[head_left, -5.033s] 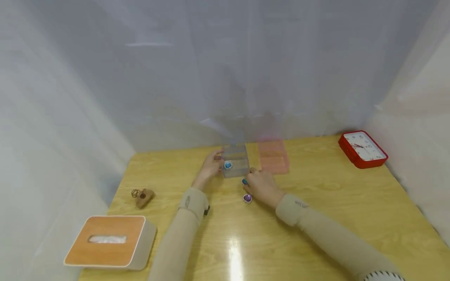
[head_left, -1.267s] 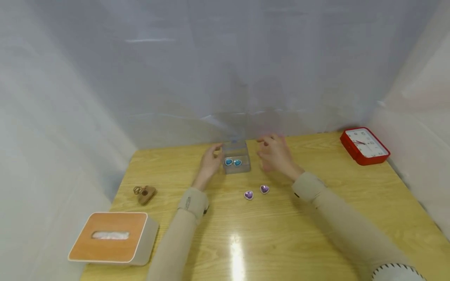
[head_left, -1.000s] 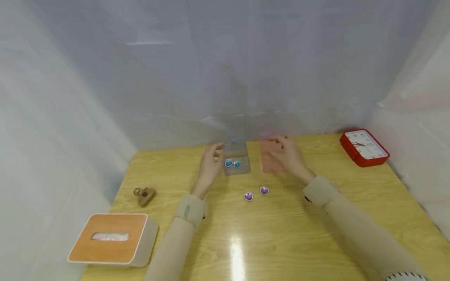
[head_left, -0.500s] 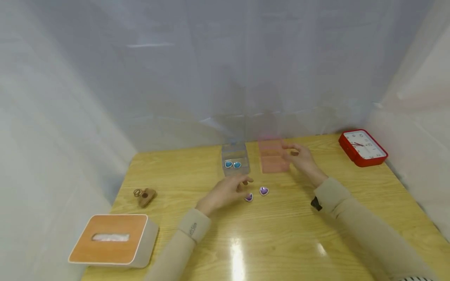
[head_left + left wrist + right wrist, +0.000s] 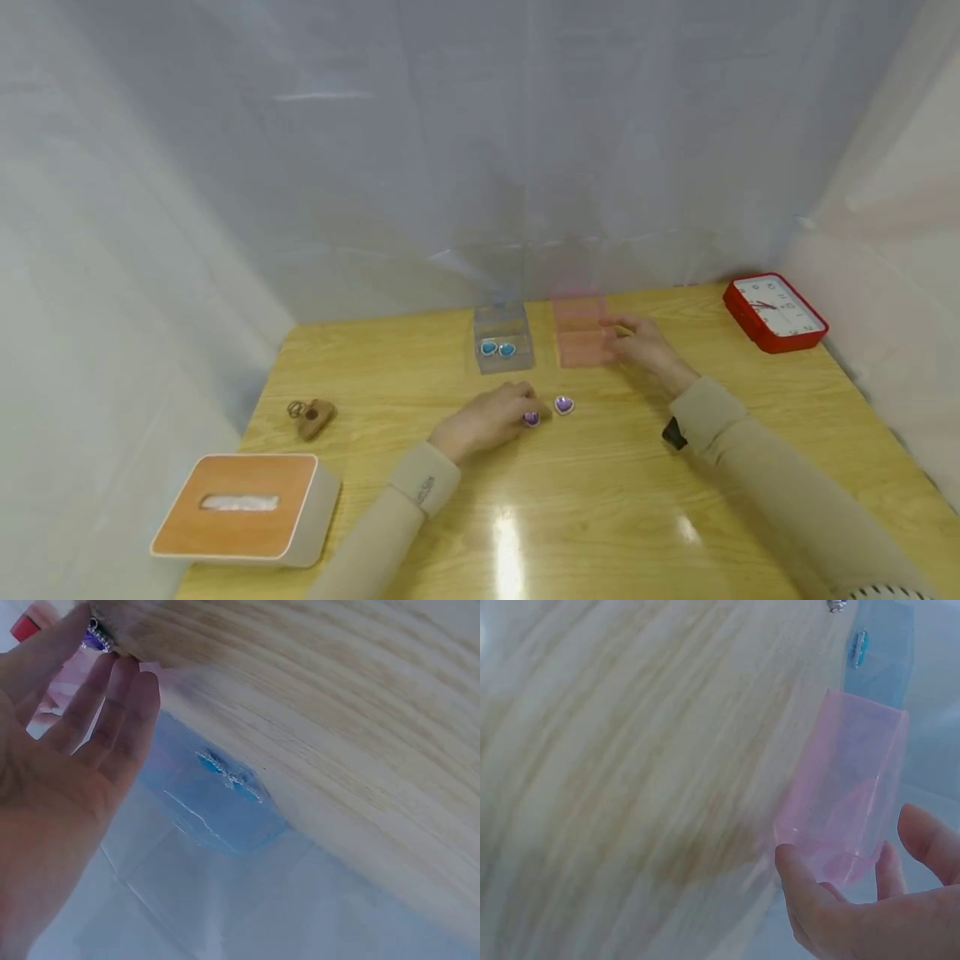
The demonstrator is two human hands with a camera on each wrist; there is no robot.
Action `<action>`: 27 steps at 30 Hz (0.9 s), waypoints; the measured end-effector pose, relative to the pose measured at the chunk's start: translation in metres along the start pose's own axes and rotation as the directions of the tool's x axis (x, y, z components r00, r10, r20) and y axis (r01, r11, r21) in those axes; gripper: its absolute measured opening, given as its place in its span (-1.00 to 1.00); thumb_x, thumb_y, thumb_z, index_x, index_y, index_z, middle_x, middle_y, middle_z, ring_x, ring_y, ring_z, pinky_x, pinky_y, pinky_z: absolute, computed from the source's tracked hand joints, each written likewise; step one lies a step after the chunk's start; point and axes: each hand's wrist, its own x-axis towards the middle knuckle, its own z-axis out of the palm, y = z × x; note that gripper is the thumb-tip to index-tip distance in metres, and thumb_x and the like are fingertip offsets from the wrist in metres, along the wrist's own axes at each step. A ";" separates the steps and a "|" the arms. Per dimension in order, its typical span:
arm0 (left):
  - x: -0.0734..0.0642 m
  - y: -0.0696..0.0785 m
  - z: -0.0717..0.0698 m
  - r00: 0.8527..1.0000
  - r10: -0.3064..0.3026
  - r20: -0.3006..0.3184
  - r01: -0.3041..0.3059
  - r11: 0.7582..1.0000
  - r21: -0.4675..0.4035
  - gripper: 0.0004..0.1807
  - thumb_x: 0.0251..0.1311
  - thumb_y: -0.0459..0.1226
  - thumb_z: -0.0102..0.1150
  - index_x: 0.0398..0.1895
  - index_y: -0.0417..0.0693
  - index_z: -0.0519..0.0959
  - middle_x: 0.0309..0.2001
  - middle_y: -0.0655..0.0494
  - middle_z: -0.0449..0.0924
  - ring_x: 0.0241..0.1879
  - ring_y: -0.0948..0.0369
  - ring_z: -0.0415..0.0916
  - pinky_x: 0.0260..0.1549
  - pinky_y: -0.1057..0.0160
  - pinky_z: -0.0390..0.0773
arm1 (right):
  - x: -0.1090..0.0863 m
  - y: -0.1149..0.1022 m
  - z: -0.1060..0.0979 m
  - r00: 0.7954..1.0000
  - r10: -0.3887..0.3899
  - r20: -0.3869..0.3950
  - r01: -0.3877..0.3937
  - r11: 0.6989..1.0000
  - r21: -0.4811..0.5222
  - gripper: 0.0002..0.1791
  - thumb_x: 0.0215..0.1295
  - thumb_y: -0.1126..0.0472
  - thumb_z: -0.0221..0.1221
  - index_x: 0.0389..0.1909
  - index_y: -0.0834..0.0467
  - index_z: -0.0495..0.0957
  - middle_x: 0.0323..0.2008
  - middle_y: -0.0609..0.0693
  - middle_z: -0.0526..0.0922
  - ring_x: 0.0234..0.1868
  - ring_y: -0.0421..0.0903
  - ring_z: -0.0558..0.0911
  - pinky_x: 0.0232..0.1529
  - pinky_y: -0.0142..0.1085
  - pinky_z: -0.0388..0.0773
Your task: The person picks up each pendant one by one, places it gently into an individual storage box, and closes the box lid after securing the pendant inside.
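Note:
My left hand (image 5: 491, 417) pinches a purple heart-shaped gem (image 5: 531, 419) with a silvery beaded rim; in the left wrist view the gem (image 5: 96, 637) sits between thumb and fingertips. Just right of it a second purple heart gem (image 5: 564, 405) lies on the table. My right hand (image 5: 643, 348) rests its fingertips against the right side of a translucent pink box (image 5: 583, 348), fingers loosely spread at that end in the right wrist view. Left of the pink box stands a translucent blue-grey box (image 5: 502, 365), lid up, with two blue gems (image 5: 498, 349) inside.
A red-framed clock (image 5: 776, 312) is at the back right. On the left lie a small brown object with a wire ring (image 5: 315, 418) and a tissue box (image 5: 240, 517) with an orange top. White sheeting (image 5: 420, 167) rises behind the wooden table (image 5: 637, 517).
A second blue gem has joined the first in the blue-grey box. My left hand has left that box for the left purple gem; my right hand has gone to the pink box's right side.

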 end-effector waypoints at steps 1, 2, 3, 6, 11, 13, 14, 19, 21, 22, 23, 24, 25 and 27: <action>0.000 0.002 0.000 1.000 -0.002 -0.005 0.002 1.000 0.012 -0.63 0.46 -0.27 0.24 0.27 0.17 0.65 0.17 0.09 0.62 0.18 0.13 0.58 0.25 0.19 0.65 | 0.001 0.001 0.001 1.000 0.004 -0.002 -0.004 1.000 0.007 -0.37 0.47 0.45 0.03 0.55 0.36 0.25 0.54 0.39 0.27 0.18 0.02 0.58 -0.02 -0.44 0.65; 0.000 0.003 0.000 1.000 -0.006 -0.007 0.006 1.000 0.024 -0.65 0.48 -0.27 0.22 0.26 0.16 0.66 0.15 0.10 0.62 0.16 0.14 0.58 0.23 0.20 0.65 | 0.001 0.002 0.001 1.000 0.008 -0.005 -0.008 1.000 0.008 -0.36 0.46 0.47 0.01 0.55 0.35 0.25 0.53 0.39 0.28 0.08 -0.09 0.58 -0.06 -0.43 0.66; 0.001 0.005 0.000 1.000 -0.007 -0.013 0.008 0.999 0.042 -0.67 0.49 -0.28 0.20 0.24 0.15 0.67 0.12 0.10 0.62 0.13 0.15 0.59 0.21 0.22 0.66 | 0.002 0.002 0.002 1.000 0.015 -0.007 -0.015 1.000 0.018 -0.35 0.45 0.50 -0.01 0.56 0.34 0.25 0.52 0.38 0.27 -0.01 -0.17 0.57 -0.07 -0.43 0.67; 0.004 0.008 0.001 1.000 -0.018 -0.018 0.020 0.994 0.106 -0.73 0.49 -0.26 0.22 0.17 0.11 0.70 0.05 0.11 0.63 0.05 0.17 0.62 0.12 0.26 0.69 | 0.002 0.004 0.003 0.999 0.034 -0.010 -0.033 0.998 0.044 -0.35 0.48 0.51 -0.06 0.58 0.33 0.22 0.50 0.36 0.27 -0.16 -0.29 0.55 -0.05 -0.42 0.70; 0.009 0.004 0.002 0.998 -0.068 -0.006 0.068 0.993 0.099 -0.69 0.41 -0.27 0.32 0.18 0.06 0.66 0.01 0.11 0.61 -0.03 0.21 0.61 0.02 0.31 0.70 | 0.001 0.004 0.006 0.999 0.046 -0.008 -0.045 0.996 0.075 -0.37 0.57 0.42 -0.03 0.61 0.33 0.14 0.53 0.37 0.26 0.06 -0.17 0.59 0.10 -0.42 0.70; 0.009 0.003 0.001 0.995 -0.097 -0.005 0.098 0.995 0.034 -0.63 0.37 -0.31 0.33 0.22 0.05 0.64 0.02 0.10 0.58 -0.06 0.22 0.60 0.00 0.34 0.69 | 0.001 0.004 0.005 0.999 0.050 -0.003 -0.049 0.996 0.078 -0.37 0.59 0.40 -0.02 0.62 0.32 0.13 0.57 0.35 0.23 0.18 -0.10 0.55 0.15 -0.41 0.69; 0.008 0.003 0.000 0.994 -0.110 -0.009 0.110 0.994 0.003 -0.62 0.36 -0.33 0.31 0.23 0.04 0.63 0.02 0.10 0.57 -0.07 0.23 0.59 -0.02 0.35 0.69 | 0.001 0.003 0.005 0.999 0.053 -0.001 -0.053 0.995 0.084 -0.37 0.60 0.39 -0.03 0.62 0.31 0.13 0.59 0.34 0.22 0.24 -0.05 0.51 0.18 -0.40 0.68; 0.009 0.004 -0.005 0.986 -0.144 -0.082 0.134 0.983 -0.124 -0.60 0.36 -0.41 0.26 0.24 -0.02 0.62 0.09 0.05 0.56 0.00 0.17 0.64 0.03 0.30 0.72 | 0.000 0.003 0.004 0.998 0.058 0.005 -0.059 0.993 0.102 -0.39 0.61 0.38 -0.02 0.61 0.30 0.15 0.60 0.31 0.20 0.30 -0.03 0.48 0.24 -0.35 0.68; 0.010 0.004 -0.006 0.982 -0.141 -0.127 0.122 0.982 -0.142 -0.63 0.38 -0.40 0.26 0.22 -0.06 0.62 0.11 0.03 0.57 0.06 0.13 0.65 0.08 0.26 0.72 | 0.000 0.003 0.005 0.998 0.057 0.004 -0.058 0.993 0.103 -0.38 0.60 0.38 0.00 0.61 0.30 0.15 0.59 0.31 0.21 0.28 -0.05 0.49 0.23 -0.36 0.68; 0.011 0.004 -0.007 0.979 -0.144 -0.146 0.121 0.981 -0.154 -0.64 0.38 -0.40 0.27 0.22 -0.08 0.61 0.13 0.02 0.58 0.09 0.12 0.65 0.12 0.24 0.72 | -0.001 0.004 0.005 0.998 0.057 0.003 -0.057 0.993 0.102 -0.37 0.60 0.38 0.02 0.61 0.30 0.15 0.59 0.31 0.22 0.27 -0.06 0.49 0.22 -0.37 0.69; 0.011 0.005 -0.008 0.976 -0.147 -0.163 0.121 0.980 -0.160 -0.64 0.38 -0.39 0.28 0.22 -0.10 0.61 0.15 0.01 0.59 0.12 0.11 0.65 0.16 0.22 0.72 | -0.001 0.004 0.005 0.998 0.056 0.003 -0.056 0.993 0.101 -0.37 0.60 0.37 0.02 0.61 0.30 0.15 0.58 0.31 0.23 0.26 -0.07 0.50 0.22 -0.36 0.69; 0.012 0.005 -0.009 0.972 -0.148 -0.181 0.119 0.979 -0.163 -0.64 0.39 -0.37 0.30 0.22 -0.11 0.60 0.15 0.00 0.60 0.13 0.10 0.65 0.18 0.21 0.71 | -0.001 0.004 0.005 0.999 0.054 0.002 -0.054 0.994 0.099 -0.37 0.60 0.37 0.03 0.61 0.30 0.15 0.58 0.31 0.23 0.26 -0.08 0.50 0.21 -0.36 0.69; 0.013 0.005 -0.010 0.970 -0.150 -0.193 0.117 0.979 -0.168 -0.64 0.39 -0.36 0.31 0.22 -0.14 0.59 0.16 -0.01 0.61 0.13 0.10 0.65 0.19 0.20 0.71 | -0.001 0.004 0.005 0.999 0.052 0.002 -0.052 0.994 0.099 -0.37 0.60 0.37 0.03 0.61 0.30 0.15 0.58 0.31 0.23 0.25 -0.09 0.50 0.21 -0.36 0.69; 0.015 0.007 -0.011 0.964 -0.157 -0.213 0.118 0.976 -0.183 -0.62 0.39 -0.34 0.32 0.23 -0.16 0.57 0.18 -0.02 0.64 0.16 0.09 0.65 0.23 0.19 0.70 | -0.001 0.005 0.005 0.999 0.055 0.002 -0.055 0.993 0.101 -0.38 0.60 0.37 0.03 0.61 0.30 0.17 0.57 0.31 0.25 0.24 -0.10 0.51 0.23 -0.34 0.68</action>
